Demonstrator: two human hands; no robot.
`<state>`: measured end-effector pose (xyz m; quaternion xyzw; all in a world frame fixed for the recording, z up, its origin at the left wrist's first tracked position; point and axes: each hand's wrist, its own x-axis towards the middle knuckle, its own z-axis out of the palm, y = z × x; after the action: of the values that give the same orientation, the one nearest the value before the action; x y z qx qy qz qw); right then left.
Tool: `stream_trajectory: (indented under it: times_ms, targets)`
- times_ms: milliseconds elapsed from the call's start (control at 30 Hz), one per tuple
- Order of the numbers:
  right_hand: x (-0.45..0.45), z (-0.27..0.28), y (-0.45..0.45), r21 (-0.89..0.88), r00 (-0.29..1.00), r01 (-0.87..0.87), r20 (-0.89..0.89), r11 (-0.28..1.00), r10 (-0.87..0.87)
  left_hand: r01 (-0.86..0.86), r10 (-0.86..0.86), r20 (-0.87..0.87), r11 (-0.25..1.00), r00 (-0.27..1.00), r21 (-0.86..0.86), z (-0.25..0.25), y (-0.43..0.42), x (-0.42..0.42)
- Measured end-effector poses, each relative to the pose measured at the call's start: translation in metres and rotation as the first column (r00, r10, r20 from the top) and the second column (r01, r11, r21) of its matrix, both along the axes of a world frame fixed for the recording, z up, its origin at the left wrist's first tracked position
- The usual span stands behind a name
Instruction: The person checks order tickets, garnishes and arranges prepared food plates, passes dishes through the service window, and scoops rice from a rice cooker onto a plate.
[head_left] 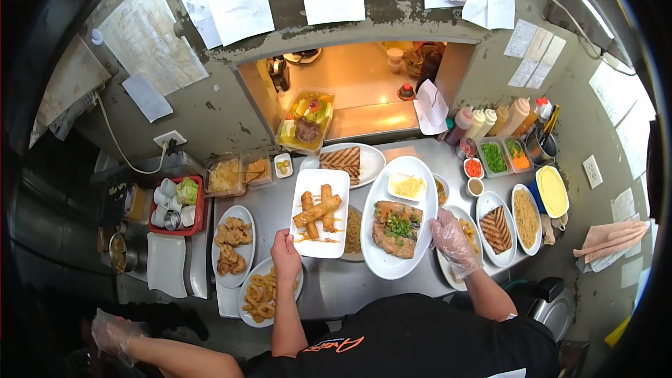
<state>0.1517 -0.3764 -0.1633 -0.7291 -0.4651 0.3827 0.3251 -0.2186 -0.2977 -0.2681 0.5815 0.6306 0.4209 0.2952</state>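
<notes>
My bare left hand grips the lower left edge of a white rectangular plate of crossed, sauced spring rolls. My gloved right hand holds the right rim of a large white oval plate, its fingers partly hidden. On it lie a browned portion topped with green onion and a small dish of pale shreds. Both plates are over the metal counter, side by side. Behind them sits an oval plate with a grill-marked slab.
Fried chicken and onion rings stand left. At right are another grilled slab, noodles, garnish tubs and sauce bottles. A salad container stands by the pass window. Another person's gloved hand is lower left.
</notes>
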Motion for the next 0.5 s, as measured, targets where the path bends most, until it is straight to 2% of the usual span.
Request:
stream_trajectory:
  times_ms: [133, 233, 333, 433, 500]
  targets:
    - [-0.004, 0.015, 0.002, 0.007, 1.0, 0.0, 0.006, 1.0, 0.0, -0.008, 0.007, 0.036, 1.0, 0.999, 0.009, -0.008, 0.002, 0.0]
    - [0.002, -0.003, 0.002, -0.007, 0.989, 0.047, -0.142, 0.999, -0.048, -0.008, 0.008, 0.027, 1.0, 1.0, 0.01, -0.005, 0.001, 0.001]
    - [0.01, -0.011, 0.004, 0.045, 0.994, -0.021, 0.109, 0.999, 0.016, -0.008, 0.009, 0.057, 1.0, 0.998, -0.015, -0.008, 0.004, 0.001]
    - [0.013, -0.026, 0.005, 0.037, 0.997, 0.036, -0.075, 0.999, -0.034, -0.014, 0.015, 0.058, 1.0, 0.998, -0.016, 0.0, 0.004, 0.003]
    - [0.015, -0.029, 0.007, 0.076, 1.0, 0.016, -0.02, 0.997, -0.014, -0.014, 0.014, 0.008, 1.0, 1.0, -0.018, 0.002, 0.002, 0.003]
